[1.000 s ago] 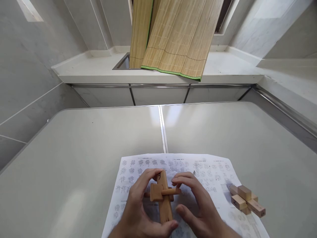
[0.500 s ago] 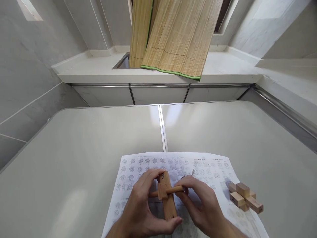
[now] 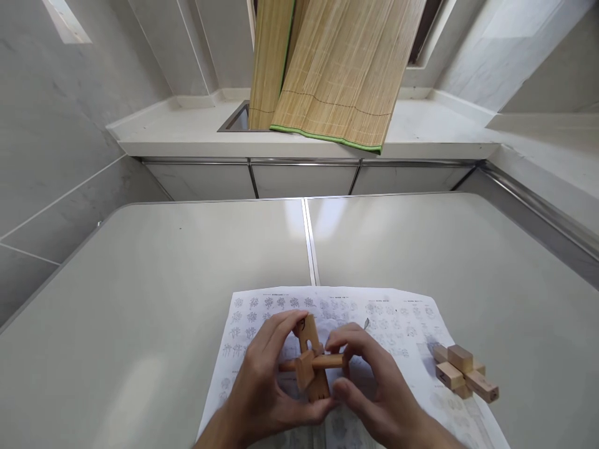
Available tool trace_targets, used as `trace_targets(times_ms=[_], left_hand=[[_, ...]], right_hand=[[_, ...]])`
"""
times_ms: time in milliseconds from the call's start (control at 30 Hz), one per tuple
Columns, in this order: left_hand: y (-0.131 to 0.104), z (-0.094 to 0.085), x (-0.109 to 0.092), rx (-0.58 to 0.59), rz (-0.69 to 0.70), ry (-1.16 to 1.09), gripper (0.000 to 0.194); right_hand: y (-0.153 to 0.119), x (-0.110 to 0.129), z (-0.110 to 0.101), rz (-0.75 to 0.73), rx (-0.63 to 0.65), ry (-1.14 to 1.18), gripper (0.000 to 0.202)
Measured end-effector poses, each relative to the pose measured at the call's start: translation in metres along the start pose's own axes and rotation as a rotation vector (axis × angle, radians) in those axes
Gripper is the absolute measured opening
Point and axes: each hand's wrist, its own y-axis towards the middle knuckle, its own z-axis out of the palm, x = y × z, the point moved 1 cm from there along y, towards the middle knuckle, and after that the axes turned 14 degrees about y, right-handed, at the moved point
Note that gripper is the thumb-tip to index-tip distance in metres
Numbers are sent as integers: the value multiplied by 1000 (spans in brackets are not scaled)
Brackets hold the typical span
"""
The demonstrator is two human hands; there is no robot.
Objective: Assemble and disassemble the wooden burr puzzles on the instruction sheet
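Note:
Wooden burr puzzle pieces are fitted across each other above the printed sheet: an upright notched bar, a round-looking rod through it crosswise, and a tilted block in front. My left hand is closed on the upright bar, fingers at its top end and thumb at its bottom. My right hand is curled around the rod's right end, its fingers touching there and its thumb lower, close to my left thumb. A second, assembled wooden burr puzzle lies on the sheet's right edge.
The printed paper sheet, with rows of small diagrams, lies on a pale table with a metal centre seam. Beyond are a white counter, a sink edge and a hanging bamboo mat.
The front block has turned from straight to tilted, and a gap in the upright bar now shows. My right thumb has moved down off the rod. The assembled puzzle lies still.

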Motion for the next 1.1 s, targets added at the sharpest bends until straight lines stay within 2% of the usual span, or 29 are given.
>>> trace_targets(times_ms=[133,200,267,400,600,833,967,1100], left_hand=[[0,-1,-5,-103,133,166,93],[0,-2,-7,-120,187,225,90],[1,-2,-9,-116,233,249,87],[-1,-2,-7,-104,299,265,84],[1,-7,-2,-133,284,313,78],[4,-15,7,-218,205,382,85],[4,-15,7,-214,132,355,82],[4,-14,6,-196,104,337,82]], right_hand=[[-8,-6,3,134,43,80,72],[-11,-9,5,180,88,122,87],[-13,-10,7,175,103,107,94],[-12,-9,10,76,66,23,86],[-8,-6,8,-31,6,-53,69],[-5,-4,-1,-35,-162,-143,64],[-4,-10,-1,-35,-226,-270,69],[-2,-12,-2,-44,-240,-379,63]])
